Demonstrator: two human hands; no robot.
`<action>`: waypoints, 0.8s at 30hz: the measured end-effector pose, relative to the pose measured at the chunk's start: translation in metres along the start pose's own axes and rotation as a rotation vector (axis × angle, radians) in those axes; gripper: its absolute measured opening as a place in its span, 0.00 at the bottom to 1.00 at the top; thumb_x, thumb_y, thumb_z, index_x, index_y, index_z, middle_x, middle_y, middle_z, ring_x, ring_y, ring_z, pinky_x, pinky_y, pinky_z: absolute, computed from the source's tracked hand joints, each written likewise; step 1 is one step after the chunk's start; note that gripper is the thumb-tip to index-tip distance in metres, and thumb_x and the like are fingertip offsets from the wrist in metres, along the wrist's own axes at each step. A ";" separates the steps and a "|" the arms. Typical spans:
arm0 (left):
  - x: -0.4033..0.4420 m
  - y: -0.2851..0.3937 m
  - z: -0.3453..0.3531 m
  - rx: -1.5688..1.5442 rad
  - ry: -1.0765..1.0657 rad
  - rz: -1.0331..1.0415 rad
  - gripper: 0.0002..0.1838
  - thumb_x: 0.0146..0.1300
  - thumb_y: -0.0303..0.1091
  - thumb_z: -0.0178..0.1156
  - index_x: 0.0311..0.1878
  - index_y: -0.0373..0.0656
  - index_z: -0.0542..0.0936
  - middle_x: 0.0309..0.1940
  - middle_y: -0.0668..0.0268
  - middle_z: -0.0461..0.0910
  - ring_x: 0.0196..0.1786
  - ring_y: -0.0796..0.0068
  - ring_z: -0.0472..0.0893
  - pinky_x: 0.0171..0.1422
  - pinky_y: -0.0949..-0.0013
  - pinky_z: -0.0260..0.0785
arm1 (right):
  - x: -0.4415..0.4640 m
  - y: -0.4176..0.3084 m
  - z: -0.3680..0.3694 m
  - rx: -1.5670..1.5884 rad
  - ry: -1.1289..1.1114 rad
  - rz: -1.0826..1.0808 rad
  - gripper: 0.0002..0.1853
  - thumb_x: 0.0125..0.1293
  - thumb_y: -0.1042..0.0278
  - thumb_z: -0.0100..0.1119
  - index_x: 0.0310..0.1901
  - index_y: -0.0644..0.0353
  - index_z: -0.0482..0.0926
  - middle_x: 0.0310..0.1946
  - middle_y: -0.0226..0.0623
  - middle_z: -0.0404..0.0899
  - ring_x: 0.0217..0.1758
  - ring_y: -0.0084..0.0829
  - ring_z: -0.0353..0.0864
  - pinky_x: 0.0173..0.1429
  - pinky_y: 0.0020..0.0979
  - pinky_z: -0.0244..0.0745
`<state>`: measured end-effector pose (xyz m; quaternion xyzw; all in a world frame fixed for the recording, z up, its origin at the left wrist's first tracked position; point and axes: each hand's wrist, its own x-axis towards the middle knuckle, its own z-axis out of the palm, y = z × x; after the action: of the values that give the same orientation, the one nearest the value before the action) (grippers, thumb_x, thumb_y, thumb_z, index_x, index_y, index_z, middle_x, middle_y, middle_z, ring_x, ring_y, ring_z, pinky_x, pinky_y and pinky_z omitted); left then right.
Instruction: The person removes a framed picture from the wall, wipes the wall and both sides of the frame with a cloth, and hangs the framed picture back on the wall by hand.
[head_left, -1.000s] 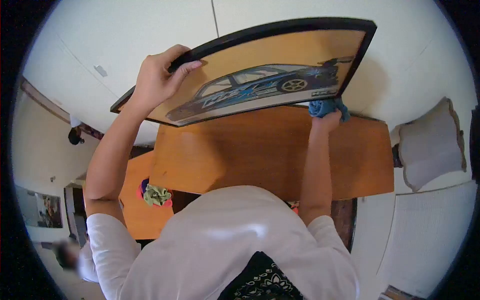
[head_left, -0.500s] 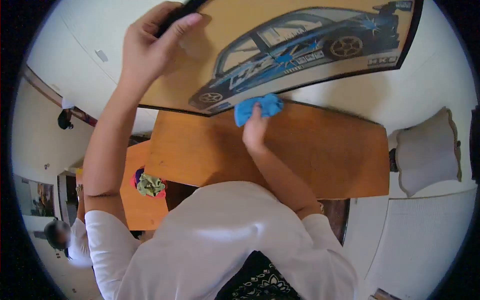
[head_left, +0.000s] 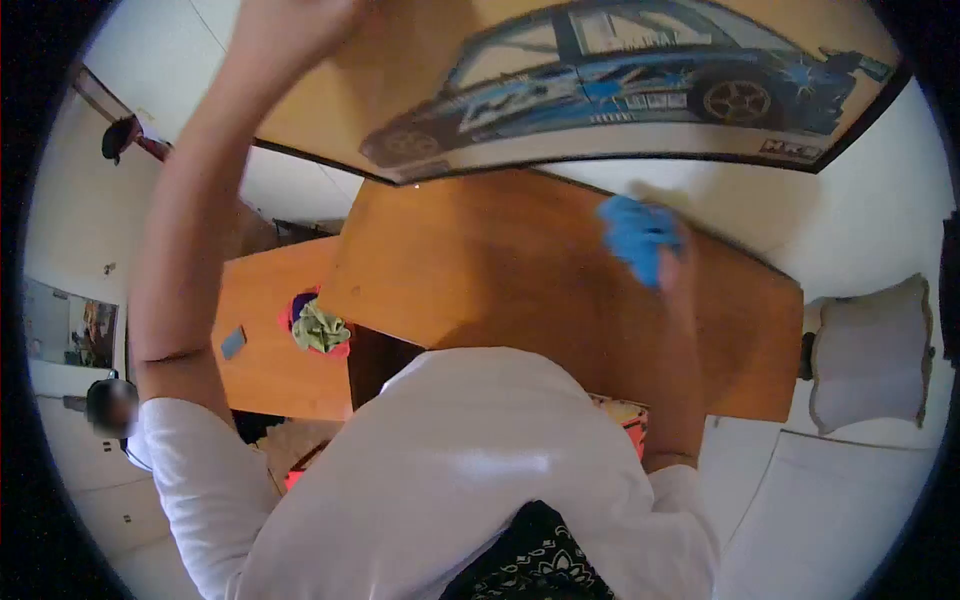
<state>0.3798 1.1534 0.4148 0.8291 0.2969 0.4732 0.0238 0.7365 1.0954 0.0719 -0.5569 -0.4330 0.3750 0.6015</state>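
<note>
A large framed picture of a blue and black car leans over the back of the wooden tabletop, its lower edge above the surface. My left hand is at the picture's upper left, closed on its frame; the fingertips are cut off by the top of the view. In my right hand, blurred by motion, is a crumpled blue cloth. This hand is over the right part of the wooden tabletop, below the picture and apart from it.
A lampshade stands beyond the right end. On a lower wooden surface at the left lie crumpled green and red cloths and a small grey flat object. Another person is at the far left.
My right hand has moved right with the blue cloth, away from the picture's lower edge. My left hand sits higher in view, and the view itself has shifted.
</note>
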 end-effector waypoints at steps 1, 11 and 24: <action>0.001 0.003 -0.007 0.056 0.018 -0.052 0.14 0.59 0.38 0.62 0.36 0.34 0.78 0.29 0.63 0.80 0.34 0.76 0.78 0.40 0.72 0.70 | 0.007 0.013 -0.039 0.028 0.152 0.021 0.18 0.60 0.75 0.45 0.53 0.63 0.72 0.42 0.37 0.78 0.39 0.26 0.76 0.43 0.28 0.73; -0.010 -0.015 -0.050 0.167 0.072 -0.104 0.14 0.61 0.37 0.60 0.41 0.34 0.77 0.34 0.64 0.80 0.39 0.78 0.78 0.46 0.74 0.69 | -0.044 0.023 0.015 -0.229 0.471 0.160 0.20 0.55 0.80 0.50 0.52 0.63 0.72 0.41 0.40 0.77 0.44 0.34 0.74 0.51 0.32 0.69; -0.024 -0.012 -0.026 0.185 -0.074 -0.198 0.13 0.61 0.36 0.61 0.36 0.32 0.77 0.30 0.58 0.81 0.36 0.73 0.80 0.43 0.68 0.72 | -0.087 -0.019 0.101 0.707 -0.050 0.529 0.19 0.60 0.67 0.52 0.54 0.58 0.70 0.50 0.38 0.74 0.52 0.38 0.75 0.56 0.41 0.72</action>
<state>0.3444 1.1446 0.4067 0.8113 0.4184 0.4082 0.0045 0.6116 1.0470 0.0823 -0.3993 -0.1349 0.6546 0.6276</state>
